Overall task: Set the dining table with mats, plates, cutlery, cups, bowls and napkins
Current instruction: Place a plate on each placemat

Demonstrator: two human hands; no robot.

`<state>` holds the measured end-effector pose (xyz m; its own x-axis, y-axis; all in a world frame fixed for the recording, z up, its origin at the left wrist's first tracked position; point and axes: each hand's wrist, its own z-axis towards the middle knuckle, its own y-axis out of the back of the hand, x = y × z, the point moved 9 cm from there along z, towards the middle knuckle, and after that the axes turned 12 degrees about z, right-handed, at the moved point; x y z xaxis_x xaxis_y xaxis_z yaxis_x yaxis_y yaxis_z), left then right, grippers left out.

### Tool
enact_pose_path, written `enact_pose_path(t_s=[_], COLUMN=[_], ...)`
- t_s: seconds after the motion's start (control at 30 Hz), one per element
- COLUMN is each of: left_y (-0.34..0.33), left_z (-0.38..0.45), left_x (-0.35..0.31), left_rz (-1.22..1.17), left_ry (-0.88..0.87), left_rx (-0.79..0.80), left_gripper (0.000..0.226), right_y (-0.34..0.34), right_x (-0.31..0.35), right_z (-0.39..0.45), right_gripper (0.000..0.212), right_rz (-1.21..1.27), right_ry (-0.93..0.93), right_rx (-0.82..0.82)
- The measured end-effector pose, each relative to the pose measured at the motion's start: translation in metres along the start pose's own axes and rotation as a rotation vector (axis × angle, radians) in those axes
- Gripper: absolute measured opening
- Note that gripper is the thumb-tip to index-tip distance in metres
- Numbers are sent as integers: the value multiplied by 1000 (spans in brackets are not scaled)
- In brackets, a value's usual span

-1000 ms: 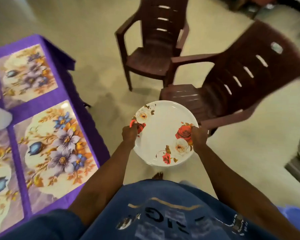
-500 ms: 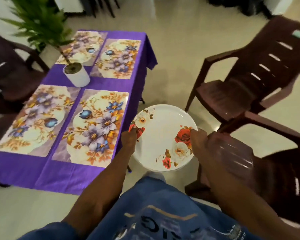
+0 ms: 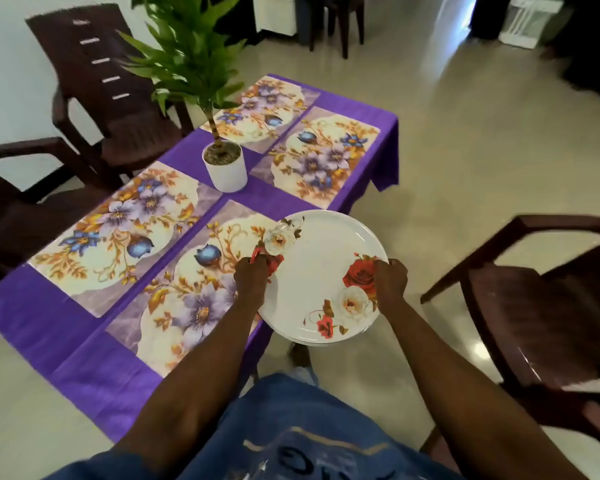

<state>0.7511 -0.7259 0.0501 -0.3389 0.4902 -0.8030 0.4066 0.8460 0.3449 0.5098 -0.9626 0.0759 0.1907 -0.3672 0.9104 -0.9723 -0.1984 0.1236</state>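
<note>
A stack of white plates with red and white roses [image 3: 317, 271] hangs over the near right corner of the table. My left hand [image 3: 252, 277] grips its left rim and my right hand [image 3: 390, 282] grips its right rim. Under the stack's left part lies a floral mat [image 3: 187, 299]. Three more floral mats [image 3: 118, 230] [image 3: 323, 157] [image 3: 260, 105] cover the purple tablecloth [image 3: 49, 327]. Only the edges of the lower plates show beneath the top one.
A green plant in a white pot [image 3: 226, 168] stands at the table's middle. Dark brown plastic chairs stand at the left [image 3: 14, 216], back left [image 3: 97, 84] and right [image 3: 541, 306]. Pale tiled floor [image 3: 465, 150] lies right of the table.
The view has swung left toward the table. The plate stack, held in both hands throughout, has gone from over the floor to over the table's near right mat.
</note>
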Motion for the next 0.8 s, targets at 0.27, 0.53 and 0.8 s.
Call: enact_pose_path(t_s=[0.27, 0.53, 0.8], left_y=[1, -32, -89], left_z=[82, 131, 154], left_x=[-54, -60, -121], left_rz=[-28, -99, -75], left_ry=[115, 215, 364], left_rx=[-158, -295, -507], left_gripper=[42, 65, 45], right_y=[-121, -192, -260], right_x=[61, 94, 149], right_z=[95, 180, 289], right_gripper=[25, 25, 24], right_rz=[-111, -249, -310], right_ry=[-2, -3, 50], right_rx=[164, 285, 483])
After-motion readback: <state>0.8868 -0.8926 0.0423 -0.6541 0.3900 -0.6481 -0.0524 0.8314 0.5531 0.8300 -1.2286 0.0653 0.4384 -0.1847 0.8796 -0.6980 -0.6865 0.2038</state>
